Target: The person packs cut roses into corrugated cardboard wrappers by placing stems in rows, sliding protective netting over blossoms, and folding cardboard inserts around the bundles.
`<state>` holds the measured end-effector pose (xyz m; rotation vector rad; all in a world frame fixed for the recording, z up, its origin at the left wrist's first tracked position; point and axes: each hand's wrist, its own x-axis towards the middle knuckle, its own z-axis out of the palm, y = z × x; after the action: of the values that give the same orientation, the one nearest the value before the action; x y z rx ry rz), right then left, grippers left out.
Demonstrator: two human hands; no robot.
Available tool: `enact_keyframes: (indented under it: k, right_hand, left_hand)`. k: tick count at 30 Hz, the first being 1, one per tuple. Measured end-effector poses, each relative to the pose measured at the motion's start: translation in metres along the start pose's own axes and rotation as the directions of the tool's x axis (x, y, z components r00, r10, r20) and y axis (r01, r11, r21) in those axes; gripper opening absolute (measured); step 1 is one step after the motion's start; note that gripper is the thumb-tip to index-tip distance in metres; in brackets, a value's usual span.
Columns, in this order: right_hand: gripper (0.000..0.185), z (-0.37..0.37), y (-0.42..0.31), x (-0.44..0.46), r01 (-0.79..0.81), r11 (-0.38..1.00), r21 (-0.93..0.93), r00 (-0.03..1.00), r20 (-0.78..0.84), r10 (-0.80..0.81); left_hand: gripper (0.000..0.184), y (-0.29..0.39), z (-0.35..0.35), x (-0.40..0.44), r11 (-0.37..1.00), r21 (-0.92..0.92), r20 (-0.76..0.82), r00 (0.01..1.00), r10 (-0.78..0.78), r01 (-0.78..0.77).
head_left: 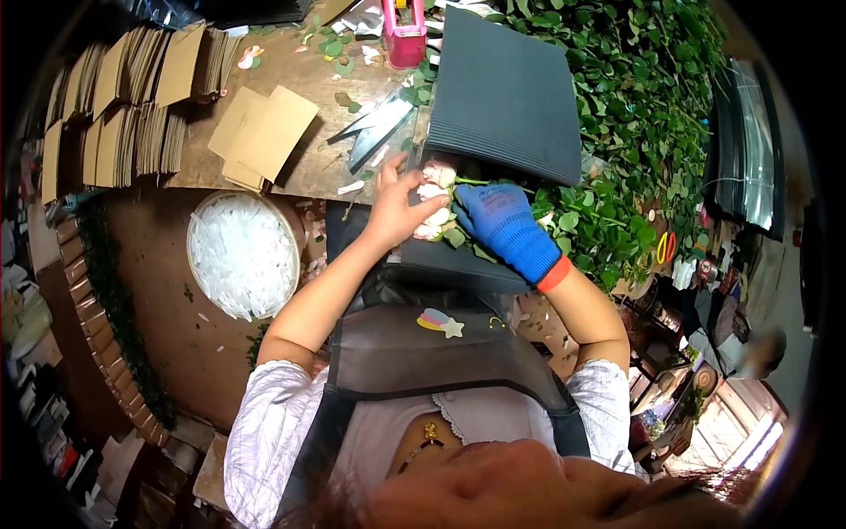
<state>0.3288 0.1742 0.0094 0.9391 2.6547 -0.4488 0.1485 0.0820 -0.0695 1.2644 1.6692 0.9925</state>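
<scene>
Several pale pink-white roses [434, 189] lie between my two hands, their heads toward the left and green leaves and a stem to the right. My bare left hand [398, 203] is at the left of the heads, fingers stretched out and apart, the thumb touching the blooms. My right hand [493, 212], in a blue knitted glove with an orange cuff, is closed around the stems just behind the heads; its fingertips are partly hidden. Beneath the roses is a dark sheet [458, 263]. A stack of dark grey ridged sheets [507, 88] stands just beyond.
Leafy green stems [634, 115] are heaped at the right, near yellow-and-red scissors handles [666, 248]. Silver blades [374, 132], a pink tape dispenser [404, 35] and cardboard pieces [264, 132] lie on the wooden table [352, 79]. A round container [196, 264] of white strips stands lower left.
</scene>
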Motion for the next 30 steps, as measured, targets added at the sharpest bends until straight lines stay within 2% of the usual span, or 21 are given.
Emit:
enact_keyframes:
  k: [2,5,6,8,11,12,14,15,16,17,18,19,21,22,23,25,27,29,30]
  right_hand:
    - [0.023,-0.005,0.002,-0.011,0.018,1.0,0.004,1.0,-0.014,-0.018]
    - [0.027,-0.029,-0.005,-0.006,-0.079,0.996,0.04,0.983,-0.162,0.085]
    - [0.023,-0.019,-0.001,-0.002,-0.035,0.999,0.03,0.96,-0.276,0.042]
    - [0.02,0.003,0.007,0.013,-0.075,0.997,0.002,0.98,-0.186,0.074]
    - [0.012,0.008,0.005,0.025,-0.117,0.992,-0.042,0.985,-0.136,0.11]
    - [0.01,0.006,0.001,0.027,-0.129,0.99,-0.063,0.985,-0.128,0.12]
    - [0.008,-0.003,-0.005,0.026,-0.119,0.992,-0.043,0.986,-0.126,0.113]
    - [0.008,-0.005,-0.008,0.025,-0.085,0.996,-0.018,0.979,-0.185,0.081]
    - [0.008,-0.004,-0.008,0.025,-0.058,0.998,-0.001,0.967,-0.249,0.056]
    - [0.009,-0.002,-0.005,0.024,-0.036,0.999,0.009,0.948,-0.315,0.037]
    - [0.009,0.016,0.003,0.024,0.043,0.999,-0.004,0.878,-0.477,-0.04]
    - [0.009,0.015,0.005,0.02,0.032,0.999,-0.03,0.931,-0.362,-0.041]
    - [0.013,0.003,0.008,-0.002,0.019,0.999,0.035,0.962,-0.274,-0.009]
    - [0.02,-0.01,0.015,-0.021,0.087,0.982,0.17,0.956,-0.29,-0.034]
    - [0.021,-0.024,0.018,-0.041,-0.022,0.969,0.248,0.936,-0.334,0.107]
    - [0.024,-0.045,0.026,-0.076,-0.205,0.889,0.409,0.847,-0.381,0.37]
    - [0.026,-0.031,0.052,-0.095,-0.601,0.756,0.26,0.709,-0.262,0.654]
    - [0.026,0.032,0.077,-0.105,-0.635,0.77,0.071,0.744,-0.213,0.633]
    - [0.026,0.037,0.079,-0.106,-0.637,0.77,-0.025,0.76,-0.185,0.623]
  left_hand:
    - [0.047,0.0,0.0,0.002,0.999,0.03,-0.026,0.999,0.026,-0.026]
    - [0.047,0.0,0.001,0.003,0.999,0.039,-0.019,0.999,0.039,-0.038]
    - [0.051,0.0,0.002,0.002,0.995,0.084,-0.022,0.999,0.048,-0.046]
    - [0.06,0.001,0.003,0.002,0.982,0.176,-0.021,0.997,0.08,-0.075]
    - [0.078,0.014,-0.003,0.004,0.999,0.044,-0.016,1.0,0.002,-0.001]
    - [0.091,0.014,-0.002,0.003,0.994,0.108,-0.017,1.0,0.006,-0.004]
    - [0.087,0.014,-0.004,0.005,0.992,0.128,0.017,1.0,0.01,-0.012]
    - [0.085,0.013,-0.006,0.008,0.99,0.136,0.039,0.999,0.019,-0.024]
    - [0.075,0.007,-0.008,0.014,0.995,0.088,0.116,0.993,0.028,-0.039]
    - [0.062,0.001,-0.004,0.017,0.984,0.139,0.055,0.993,0.103,-0.11]
    - [0.055,-0.003,-0.002,0.021,0.991,0.101,0.033,0.996,0.086,-0.089]
    - [0.048,-0.001,0.0,0.025,0.996,0.06,0.013,0.998,0.064,-0.064]
    - [0.039,0.005,0.003,0.022,0.995,0.012,-0.057,0.994,0.097,-0.096]
    - [0.038,0.0,0.005,0.023,0.993,0.024,-0.074,0.99,0.119,-0.118]
    - [0.035,0.007,0.002,0.023,0.996,0.019,-0.048,0.995,0.086,-0.086]
    - [0.033,0.008,0.001,0.025,0.987,0.048,-0.067,0.986,0.154,-0.151]
    - [0.028,0.009,-0.002,0.026,0.991,0.029,-0.013,0.991,0.133,-0.132]
    - [0.025,0.01,0.0,0.025,0.993,-0.007,-0.035,0.993,0.115,-0.116]
    - [0.025,0.008,0.0,0.025,0.995,0.002,-0.031,0.995,0.097,-0.097]
